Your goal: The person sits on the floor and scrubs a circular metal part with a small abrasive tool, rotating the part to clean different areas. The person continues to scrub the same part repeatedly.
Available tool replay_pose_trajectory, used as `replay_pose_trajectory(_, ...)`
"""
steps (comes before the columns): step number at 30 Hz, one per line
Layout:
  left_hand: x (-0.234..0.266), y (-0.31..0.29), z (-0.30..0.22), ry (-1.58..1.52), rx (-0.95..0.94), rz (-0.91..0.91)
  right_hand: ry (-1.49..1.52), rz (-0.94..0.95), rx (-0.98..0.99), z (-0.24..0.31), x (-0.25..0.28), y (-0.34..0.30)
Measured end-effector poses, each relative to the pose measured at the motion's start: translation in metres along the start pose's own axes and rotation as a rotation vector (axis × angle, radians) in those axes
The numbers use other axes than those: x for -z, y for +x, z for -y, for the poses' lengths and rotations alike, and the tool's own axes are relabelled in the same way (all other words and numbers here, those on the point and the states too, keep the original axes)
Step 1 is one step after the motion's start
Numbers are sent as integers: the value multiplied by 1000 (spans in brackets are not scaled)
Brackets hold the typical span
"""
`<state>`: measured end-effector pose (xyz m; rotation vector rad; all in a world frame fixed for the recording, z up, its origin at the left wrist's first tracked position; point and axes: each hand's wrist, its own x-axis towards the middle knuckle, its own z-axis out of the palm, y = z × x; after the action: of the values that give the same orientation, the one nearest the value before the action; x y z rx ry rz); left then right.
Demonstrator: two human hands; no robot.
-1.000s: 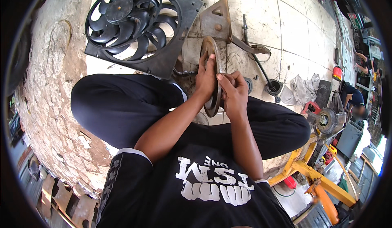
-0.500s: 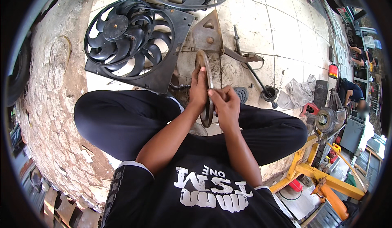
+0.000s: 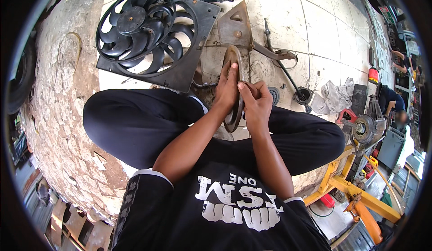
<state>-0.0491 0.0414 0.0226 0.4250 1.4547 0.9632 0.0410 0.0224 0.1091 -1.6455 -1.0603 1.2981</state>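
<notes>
A round, brown, dull metal disc (image 3: 232, 55) is held nearly edge-on above the tiled floor (image 3: 324, 39). The left hand (image 3: 226, 91) holds its left face; the right hand (image 3: 256, 100) curls against its right rim, fingertips hidden, grip unclear. A curved-bladed black fan (image 3: 131, 20) lies by the floor's ragged left edge.

Since half a second ago, the brown disc (image 3: 232, 55) and black fan (image 3: 131, 20) have shifted higher in view.

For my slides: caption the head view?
Left hand holds an upright metal disc, right hand at its side, near a black cooling fan.
</notes>
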Motion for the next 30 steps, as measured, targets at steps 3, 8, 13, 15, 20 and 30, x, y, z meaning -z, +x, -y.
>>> replay_pose_trajectory(3,-2,-6,-6,29,8,-87,-12,6,-21,-13,13,-22)
replay_pose_trajectory(8,6,6,3,-109,-6,-45,-20,29,0,-19,9,-28)
replay_pose_trajectory(13,-2,-13,-11,-203,-16,-2,11,10,-48,-2,2,-7)
replay_pose_trajectory(15,3,3,7,-165,-7,-52,-50,12,-5,-9,6,-23)
replay_pose_trajectory(20,7,3,1,-150,3,-24,-68,25,-18,-22,9,-30)
replay_pose_trajectory(30,9,3,5,-246,8,-14,-12,50,-63,-18,9,-42)
